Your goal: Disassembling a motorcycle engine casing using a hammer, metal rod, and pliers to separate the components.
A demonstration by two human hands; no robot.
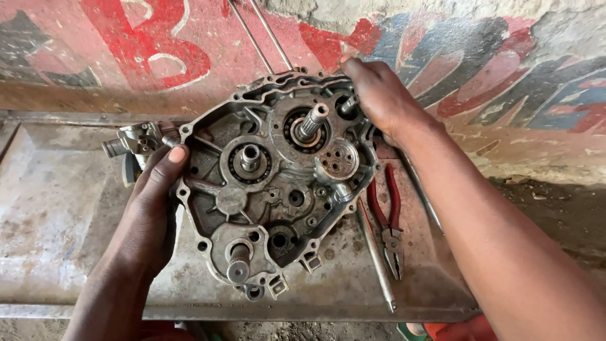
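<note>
A: Engine case (271, 183) is held on the metal tray (57, 208); left hand (151, 202) wrapped round its edge, right hand (379, 95) clamped on top rim.

B: Greasy, heavy — could be dropped onto the pliers (388, 215) if grip's lost.

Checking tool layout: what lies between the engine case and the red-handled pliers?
In the head view, a long metal rod lies between the engine case and red-handled pliers.

One engine crankcase (271, 183), one pliers (388, 215), two hands (151, 202).
</note>
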